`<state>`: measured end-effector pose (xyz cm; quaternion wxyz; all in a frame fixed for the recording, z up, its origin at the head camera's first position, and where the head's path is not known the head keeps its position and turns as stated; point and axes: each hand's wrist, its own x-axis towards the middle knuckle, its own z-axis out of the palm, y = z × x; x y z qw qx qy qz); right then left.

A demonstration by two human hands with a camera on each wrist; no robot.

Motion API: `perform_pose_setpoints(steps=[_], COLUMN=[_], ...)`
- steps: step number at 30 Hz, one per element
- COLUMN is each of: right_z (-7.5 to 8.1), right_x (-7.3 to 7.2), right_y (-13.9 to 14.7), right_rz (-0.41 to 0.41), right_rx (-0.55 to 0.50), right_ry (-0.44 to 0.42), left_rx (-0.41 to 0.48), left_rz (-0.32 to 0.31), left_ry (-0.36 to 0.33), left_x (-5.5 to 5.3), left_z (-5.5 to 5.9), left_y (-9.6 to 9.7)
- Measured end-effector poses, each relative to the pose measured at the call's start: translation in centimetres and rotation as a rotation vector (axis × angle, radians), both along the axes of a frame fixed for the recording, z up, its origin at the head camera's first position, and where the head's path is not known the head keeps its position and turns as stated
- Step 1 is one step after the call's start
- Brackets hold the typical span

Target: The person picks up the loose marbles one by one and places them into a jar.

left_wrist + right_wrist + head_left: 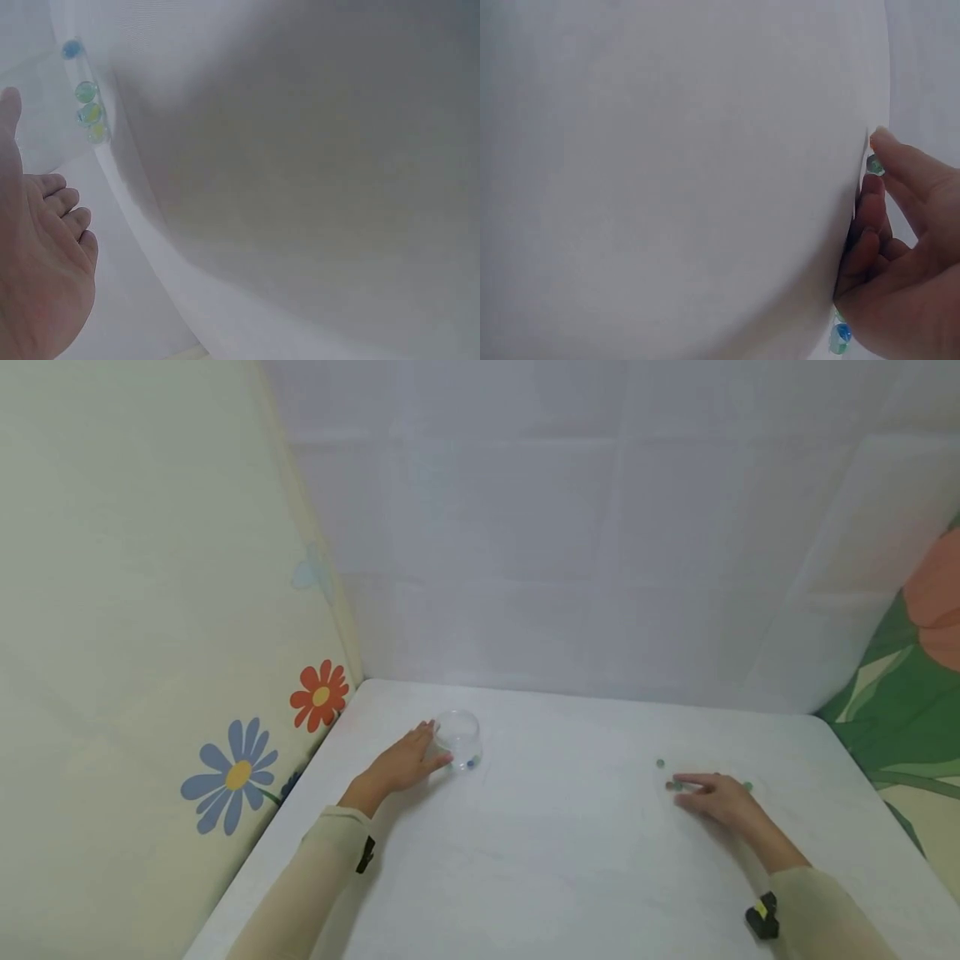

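Clear cup [457, 739], one: stood upright on the white bench [555, 835], left of centre in the head view. Contents: four glass marbles [86, 92], blue, green and yellow-tinged, which lay at its base, upper left of the left-wrist view.

Left hand [405, 760]: was set about the cup's left side, thumb in front, fingers behind; its grip was wide and held the cup.

Loose marbles, right of centre in the head view: one green marble [660, 763] lay apart; one orange-brown marble [669, 786] and a second green marble [678, 786] sat side by side at the fingertips of the right hand [720, 802]; a third green marble [747, 787] showed just right of that hand. Right grip: narrow, thumb and forefinger parted, the second green marble showing in the gap.

Beige sleeves [300, 893], two: entered from the bottom edge. Creased white cloth [510, 527]: filled the top centre. Blue flower print [237, 775] and red flower print [320, 696]: occupied the left.
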<state>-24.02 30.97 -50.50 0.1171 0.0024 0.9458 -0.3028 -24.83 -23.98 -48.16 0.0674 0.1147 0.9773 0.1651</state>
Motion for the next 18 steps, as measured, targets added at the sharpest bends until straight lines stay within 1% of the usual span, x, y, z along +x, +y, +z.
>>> perform_pose_setpoints(steps=[10,18], right_z=[0.02,0.11], right_x=[0.04,0.10], right_y=[-0.33,-0.11], right_rz=[-0.040,-0.047], right_rx=[-0.007,-0.039], right_ry=[-0.016,-0.034], left_rx=[-0.014,-0.008], left_rz=[-0.007,-0.012], left_ry=[-0.010,-0.003], left_x=[-0.23,0.01], left_z=[-0.15,0.15], left_y=[-0.02,0.13])
